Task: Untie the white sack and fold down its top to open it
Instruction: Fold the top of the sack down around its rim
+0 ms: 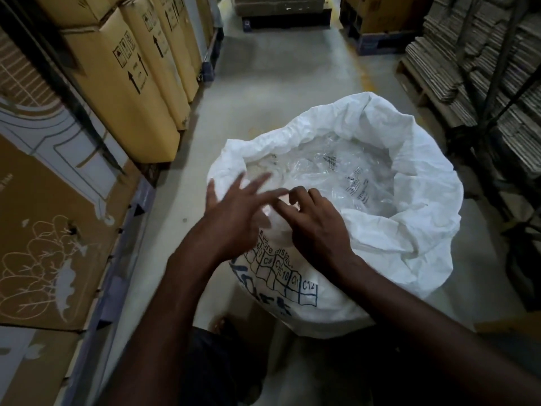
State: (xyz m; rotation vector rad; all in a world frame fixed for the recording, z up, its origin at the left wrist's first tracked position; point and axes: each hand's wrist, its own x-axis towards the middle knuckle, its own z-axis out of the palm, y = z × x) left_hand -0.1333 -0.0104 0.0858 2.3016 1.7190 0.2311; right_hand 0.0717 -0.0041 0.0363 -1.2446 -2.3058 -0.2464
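The white sack (409, 183) stands on the floor in front of me with its mouth wide and its top rolled down into a thick rim. Clear plastic bags (342, 174) fill the inside. Blue printed boxes and letters mark its near side. My left hand (234, 212) hovers over the near left rim, fingers spread and blurred, holding nothing. My right hand (313, 224) rests on the near rim beside it, fingers curled onto the white fabric; whether it pinches the fabric is unclear.
Tall brown cartons (126, 83) line the left side on dark pallets. Stacks of flat cardboard (480, 68) on a wooden pallet and a dark metal frame stand to the right. A grey concrete aisle (278, 68) runs ahead to more pallets.
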